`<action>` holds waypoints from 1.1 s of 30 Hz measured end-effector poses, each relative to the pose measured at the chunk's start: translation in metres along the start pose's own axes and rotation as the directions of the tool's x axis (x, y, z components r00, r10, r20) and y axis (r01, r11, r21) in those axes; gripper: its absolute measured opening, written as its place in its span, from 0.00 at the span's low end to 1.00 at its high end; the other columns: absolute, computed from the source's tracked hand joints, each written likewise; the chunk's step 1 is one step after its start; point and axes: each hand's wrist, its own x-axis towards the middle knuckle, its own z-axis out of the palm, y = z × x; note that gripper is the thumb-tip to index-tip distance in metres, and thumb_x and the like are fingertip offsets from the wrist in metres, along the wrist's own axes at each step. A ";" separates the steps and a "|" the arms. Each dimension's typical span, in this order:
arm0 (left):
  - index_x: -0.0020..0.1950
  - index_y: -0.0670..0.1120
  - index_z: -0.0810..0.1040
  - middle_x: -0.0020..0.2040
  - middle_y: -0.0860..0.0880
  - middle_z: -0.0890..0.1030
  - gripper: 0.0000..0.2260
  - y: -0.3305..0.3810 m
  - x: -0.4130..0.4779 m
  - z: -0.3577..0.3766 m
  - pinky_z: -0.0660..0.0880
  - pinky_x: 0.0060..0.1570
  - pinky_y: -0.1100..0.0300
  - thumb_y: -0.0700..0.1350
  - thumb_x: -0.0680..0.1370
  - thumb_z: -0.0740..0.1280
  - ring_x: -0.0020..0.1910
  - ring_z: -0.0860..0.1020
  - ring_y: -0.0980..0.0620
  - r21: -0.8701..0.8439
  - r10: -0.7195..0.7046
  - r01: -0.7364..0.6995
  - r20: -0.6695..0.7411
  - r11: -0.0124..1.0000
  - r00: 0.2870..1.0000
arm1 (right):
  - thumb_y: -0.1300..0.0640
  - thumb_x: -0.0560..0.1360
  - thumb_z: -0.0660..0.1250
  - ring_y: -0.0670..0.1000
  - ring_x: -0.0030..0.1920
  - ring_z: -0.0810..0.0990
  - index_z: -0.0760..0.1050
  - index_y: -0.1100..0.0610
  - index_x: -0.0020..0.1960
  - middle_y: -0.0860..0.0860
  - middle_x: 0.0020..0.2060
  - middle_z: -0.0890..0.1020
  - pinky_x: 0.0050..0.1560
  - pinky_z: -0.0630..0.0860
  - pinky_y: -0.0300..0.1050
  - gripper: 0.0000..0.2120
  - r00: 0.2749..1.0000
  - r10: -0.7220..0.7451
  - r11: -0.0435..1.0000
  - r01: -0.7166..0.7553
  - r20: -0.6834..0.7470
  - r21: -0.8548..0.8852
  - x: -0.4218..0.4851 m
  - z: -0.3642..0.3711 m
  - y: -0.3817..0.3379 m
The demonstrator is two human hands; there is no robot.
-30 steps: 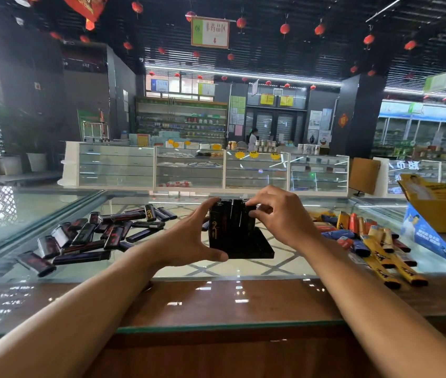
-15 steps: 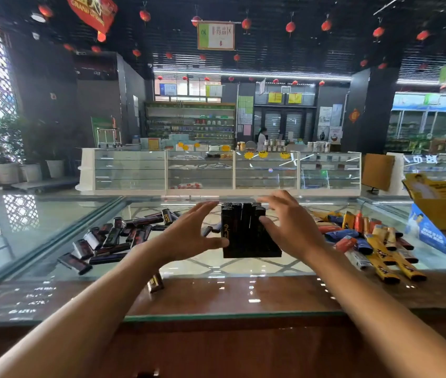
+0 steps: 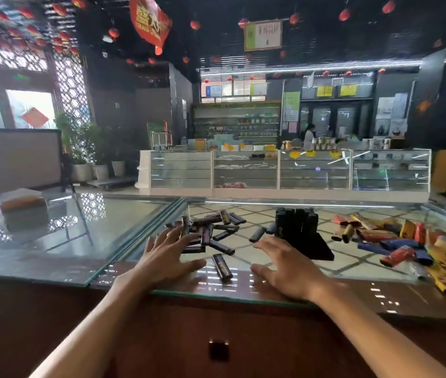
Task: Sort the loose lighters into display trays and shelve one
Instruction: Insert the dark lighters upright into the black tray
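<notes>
Your left hand (image 3: 167, 257), right hand (image 3: 290, 266): fingers spread, gripping nothing, low over glass countertop (image 3: 347, 264). Single dark rectangular lighter (image 3: 222, 266) lies between them, untouched. Black plastic display tray (image 3: 320, 249) stands just beyond right fingertips.

Shop, retail floor. Glass-topped table (image 3: 123, 222) in front, loose lighters (image 3: 208, 227) heaped on it. Across aisle, row of glass display cases (image 3: 246, 170) with yellow starburst tags (image 3: 295, 154). Stocked shelves (image 3: 237, 124) behind, hanging sign (image 3: 263, 35) overhead, red lanterns (image 3: 195, 24) under dark ceiling. Person (image 3: 308, 135) behind far cases.
</notes>
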 end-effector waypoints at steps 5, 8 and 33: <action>0.80 0.69 0.47 0.84 0.55 0.38 0.57 -0.015 0.017 0.002 0.37 0.76 0.32 0.89 0.53 0.44 0.82 0.38 0.44 -0.021 -0.063 0.066 0.087 0.998 0.994 | 0.34 0.79 0.59 0.50 0.80 0.55 0.56 0.45 0.80 0.47 0.81 0.56 0.79 0.58 0.51 0.34 0.991 0.036 0.999 -0.037 0.127 0.005 0.035 0.015 -0.010; 0.79 0.73 0.45 0.84 0.55 0.39 0.49 -0.013 0.029 0.002 0.35 0.75 0.30 0.87 0.60 0.51 0.82 0.37 0.44 -0.029 -0.062 0.066 0.124 0.997 0.990 | 0.32 0.79 0.58 0.51 0.81 0.52 0.54 0.45 0.81 0.47 0.82 0.54 0.80 0.55 0.52 0.36 0.984 0.066 0.998 -0.064 0.164 -0.018 0.054 0.023 -0.006; 0.65 0.49 0.73 0.66 0.44 0.70 0.20 -0.009 0.045 0.007 0.71 0.67 0.49 0.60 0.79 0.67 0.67 0.68 0.45 0.039 0.069 -0.066 -0.101 0.997 0.993 | 0.42 0.81 0.63 0.50 0.73 0.68 0.70 0.47 0.72 0.45 0.75 0.66 0.69 0.68 0.48 0.22 0.997 0.009 0.999 -0.012 0.074 0.038 0.063 0.027 -0.007</action>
